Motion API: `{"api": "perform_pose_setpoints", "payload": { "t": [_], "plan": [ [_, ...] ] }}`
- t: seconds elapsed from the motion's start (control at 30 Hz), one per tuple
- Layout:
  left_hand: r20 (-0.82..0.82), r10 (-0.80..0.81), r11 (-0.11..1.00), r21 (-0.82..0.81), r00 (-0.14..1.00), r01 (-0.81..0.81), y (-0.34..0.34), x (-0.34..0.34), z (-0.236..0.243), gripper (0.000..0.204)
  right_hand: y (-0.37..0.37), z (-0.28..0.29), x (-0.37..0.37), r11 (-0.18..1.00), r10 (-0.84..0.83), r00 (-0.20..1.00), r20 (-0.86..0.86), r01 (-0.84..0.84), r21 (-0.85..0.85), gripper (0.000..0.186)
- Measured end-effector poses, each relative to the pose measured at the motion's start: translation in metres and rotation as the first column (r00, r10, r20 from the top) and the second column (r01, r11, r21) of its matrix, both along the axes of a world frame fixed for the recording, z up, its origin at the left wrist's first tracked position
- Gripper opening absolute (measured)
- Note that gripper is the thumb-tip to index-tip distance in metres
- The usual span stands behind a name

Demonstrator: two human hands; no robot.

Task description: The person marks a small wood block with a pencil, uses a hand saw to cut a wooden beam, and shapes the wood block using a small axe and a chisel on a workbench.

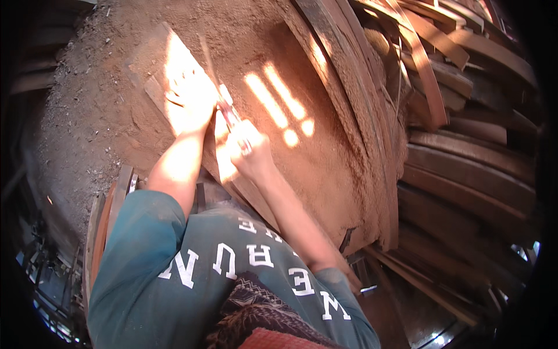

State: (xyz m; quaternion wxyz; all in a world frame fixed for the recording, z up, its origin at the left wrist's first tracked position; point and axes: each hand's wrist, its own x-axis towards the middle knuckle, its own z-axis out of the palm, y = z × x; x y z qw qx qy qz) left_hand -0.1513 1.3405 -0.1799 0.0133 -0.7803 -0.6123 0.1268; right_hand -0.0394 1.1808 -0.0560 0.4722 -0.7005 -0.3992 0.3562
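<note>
My left hand (192, 100) lies flat on a wooden board (176, 52), its outline washed out by strong sunlight. Close beside it on the right, my right hand (250, 148) is closed around the grip of a hand tool (228, 110). This tool has a reddish and pale handle and a long thin part like a blade, pointing away from me along the board's right edge. The thin part is faint and blurred, so I cannot make out its exact kind. The board slants from far left toward my body.
Brown sawdust (308, 192) covers the surface around the board. Thick timber (349, 75) runs along its right side, with many stacked planks (471, 168) beyond. Grey, gritty ground (87, 116) lies at the left. More wood pieces (113, 203) stand near my left elbow.
</note>
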Motion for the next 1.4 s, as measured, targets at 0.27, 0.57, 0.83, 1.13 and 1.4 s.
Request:
{"api": "perform_pose_setpoints", "payload": {
  "t": [0.27, 0.57, 0.83, 1.13, 1.4],
  "plan": [
    [0.117, 0.100, 0.995, -0.040, 0.988, -0.095, 0.009, 0.030, 0.044, 0.048, -0.021, -0.012, -0.002, 0.998, 0.067, 0.995, 0.074, -0.067, -0.002, 0.014],
    [0.239, 0.195, 0.978, 0.032, 0.951, -0.208, 0.008, 0.022, -0.008, 0.051, -0.049, 0.109, -0.009, 0.948, -0.093, 0.995, -0.023, 0.081, -0.307, 0.010],
    [0.348, 0.264, 0.959, 0.002, 0.900, -0.282, 0.002, 0.019, -0.016, 0.053, -0.092, 0.131, 0.014, 0.929, -0.010, 0.999, 0.045, 0.026, -0.370, 0.006],
    [0.219, 0.184, 0.974, 0.090, 0.958, -0.208, 0.002, 0.008, -0.020, 0.049, -0.025, -0.005, -0.005, 0.996, -0.023, 1.000, -0.021, 0.021, -0.083, 0.016],
    [0.212, 0.196, 0.973, 0.080, 0.957, -0.217, -0.004, 0.002, -0.016, 0.047, -0.123, 0.148, 0.013, 0.944, -0.070, 0.998, -0.010, 0.063, -0.325, 0.004]
  ]
}}
